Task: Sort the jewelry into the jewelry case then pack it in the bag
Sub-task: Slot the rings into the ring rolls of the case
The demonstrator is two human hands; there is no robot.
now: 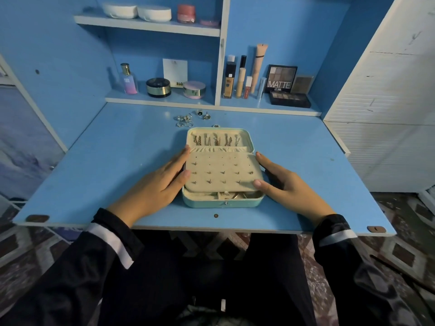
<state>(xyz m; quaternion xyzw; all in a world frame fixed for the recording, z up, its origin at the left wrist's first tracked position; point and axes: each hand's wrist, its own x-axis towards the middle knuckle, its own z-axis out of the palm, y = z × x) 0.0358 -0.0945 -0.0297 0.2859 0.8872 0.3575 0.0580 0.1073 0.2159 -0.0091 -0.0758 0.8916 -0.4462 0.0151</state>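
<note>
Left hand [162,182] and right hand [282,184] flank the case [221,204], fingers straight, thumbs on the panel [223,170] — rings [183,120] lie beyond the lid [247,135], nearer my left.

**Blue desk top** [113,161], viewed from its near edge. At centre lies an open mint jewelry case [222,203], its lid opened toward 12 o'clock. Past the lid, at 11 o'clock from the case, is a cluster of silver rings [184,120], and at 12 o'clock are a few loose earrings [203,114]. One small round piece [215,126] lies just beside the lid's far edge. Along the desk's 12 o'clock edge runs a low shelf [179,101] bearing cosmetics [158,87].
</note>
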